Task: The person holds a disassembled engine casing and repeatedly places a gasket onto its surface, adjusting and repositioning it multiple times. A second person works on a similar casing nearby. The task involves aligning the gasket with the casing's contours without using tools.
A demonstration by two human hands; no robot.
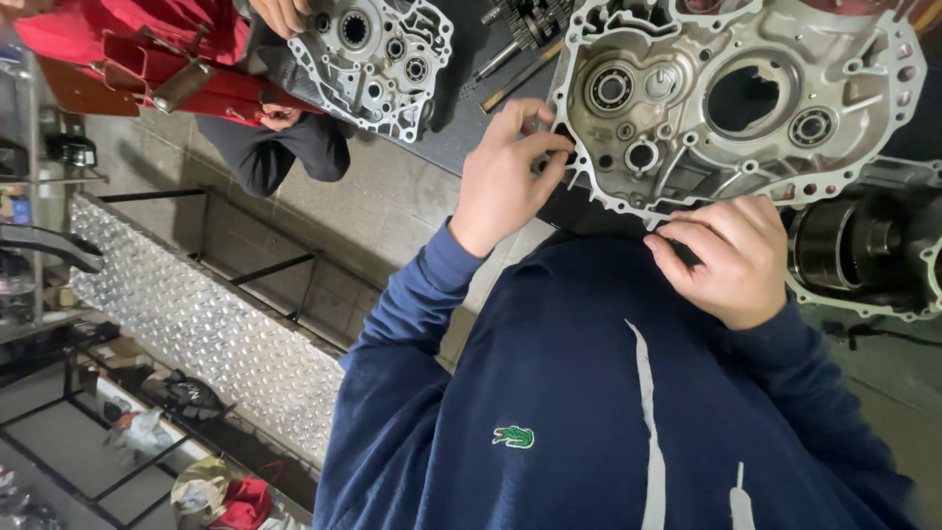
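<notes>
On the head camera, I see my left hand (pixel 507 177) pinching the near rim of the big silver engine case half (pixel 736 98), fingers closed on its edge; my right hand (pixel 731 257) curls around something small and dark just below that rim.

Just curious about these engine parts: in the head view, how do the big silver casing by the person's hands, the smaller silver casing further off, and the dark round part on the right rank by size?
1. Big silver casing, clearly largest.
2. Smaller silver casing and dark round part: too close to rank; the casing lies further from the camera, and the round part is partly hidden.
</notes>
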